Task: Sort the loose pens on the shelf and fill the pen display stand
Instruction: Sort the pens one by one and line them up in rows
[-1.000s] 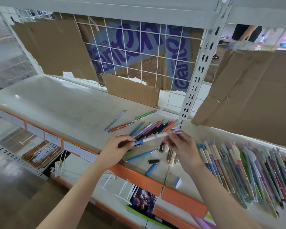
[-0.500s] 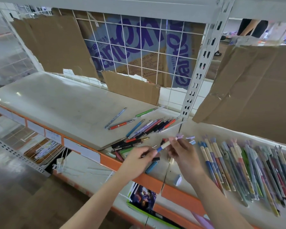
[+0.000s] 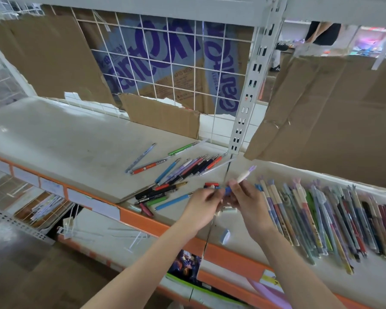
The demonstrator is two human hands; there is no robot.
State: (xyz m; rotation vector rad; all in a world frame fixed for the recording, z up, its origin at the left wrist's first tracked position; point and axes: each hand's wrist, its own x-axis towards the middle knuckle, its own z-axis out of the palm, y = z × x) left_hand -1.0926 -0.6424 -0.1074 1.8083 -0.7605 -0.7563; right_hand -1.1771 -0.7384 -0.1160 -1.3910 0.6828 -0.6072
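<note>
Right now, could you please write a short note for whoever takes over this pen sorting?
Both hands hold one pen over the shelf: right hand grips the white pen, left hand pinches its blue end.
Sorted row lies on the shelf's right part.
Loose pens lie mid-shelf, some by the front edge.
Left: sort the loose ones, fill the stand; no stand in view.

Large purple lettering — reversed, roughly "Canton" — on the cardboard box (image 3: 165, 63) behind the grid.
</note>
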